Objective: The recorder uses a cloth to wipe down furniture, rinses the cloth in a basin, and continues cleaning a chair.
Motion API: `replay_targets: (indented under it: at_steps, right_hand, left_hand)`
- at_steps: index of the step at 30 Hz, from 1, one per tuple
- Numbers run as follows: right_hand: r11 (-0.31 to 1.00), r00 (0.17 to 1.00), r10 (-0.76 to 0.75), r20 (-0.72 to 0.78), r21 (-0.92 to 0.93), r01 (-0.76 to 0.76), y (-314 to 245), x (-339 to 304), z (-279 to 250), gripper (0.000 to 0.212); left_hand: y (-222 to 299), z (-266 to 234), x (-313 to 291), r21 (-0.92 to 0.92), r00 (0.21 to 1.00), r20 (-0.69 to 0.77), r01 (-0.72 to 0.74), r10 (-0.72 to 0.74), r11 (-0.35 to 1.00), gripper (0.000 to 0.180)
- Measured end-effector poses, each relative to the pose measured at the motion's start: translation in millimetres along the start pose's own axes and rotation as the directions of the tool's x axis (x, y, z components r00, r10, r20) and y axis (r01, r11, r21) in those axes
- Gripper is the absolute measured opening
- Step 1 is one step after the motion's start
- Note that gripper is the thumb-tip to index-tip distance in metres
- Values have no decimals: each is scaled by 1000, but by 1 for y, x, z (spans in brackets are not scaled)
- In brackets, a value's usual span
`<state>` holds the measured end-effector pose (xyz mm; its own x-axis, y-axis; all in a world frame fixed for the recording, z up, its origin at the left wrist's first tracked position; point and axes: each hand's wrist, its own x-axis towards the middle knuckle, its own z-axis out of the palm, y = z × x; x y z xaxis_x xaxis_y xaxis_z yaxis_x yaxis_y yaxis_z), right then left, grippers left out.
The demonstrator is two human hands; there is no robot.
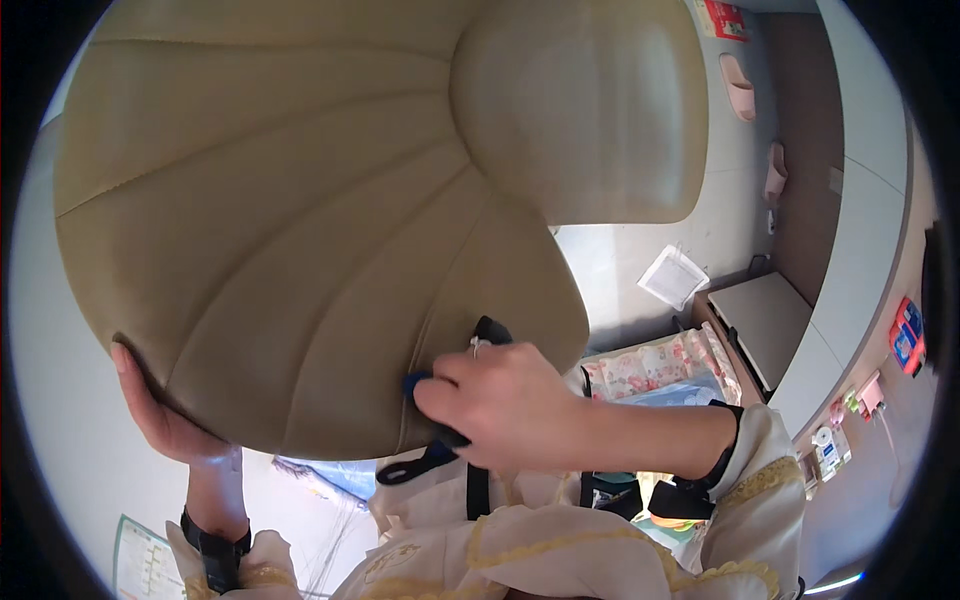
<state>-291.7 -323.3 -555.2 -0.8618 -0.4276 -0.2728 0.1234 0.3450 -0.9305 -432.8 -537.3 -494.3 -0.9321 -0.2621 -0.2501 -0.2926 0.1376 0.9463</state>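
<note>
A large tan padded chair back point(250, 230) with curved stitched seams fills the upper left, its rounded edge toward me. My left hand point(165, 420) lies along the lower left edge, thumb up on the front, the other fingers out of sight behind it. In my right hand point(505, 400), closed and wearing a ring, is a dark brush-like tool with a looped handle point(410, 466), held against the lower right of the padding. The looped end points down and left; my fingers hide most of its working part, and a bit of blue shows beside them.
Beyond the padding a rounded tan seat point(590, 110) spreads out. Pink slippers point(738, 88) and a white framed sheet point(673, 277) lie on the floor at right. A flowered cloth point(650, 365) sits near a low brown cabinet point(765, 325). A desk edge curves along the right.
</note>
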Motion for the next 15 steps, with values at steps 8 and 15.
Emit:
replay_targets:
  at_steps: [8,15]
  right_hand:
    - [911,940,339,50,-267,-314,88,50,-11,20]
    - [809,861,508,14,-351,-472,169,80,0,22]
  left_hand:
    - [-1,4,1,-43,989,-140,34,-39,999,52]
    - [-1,-50,1,723,643,556,-687,527,75,50]
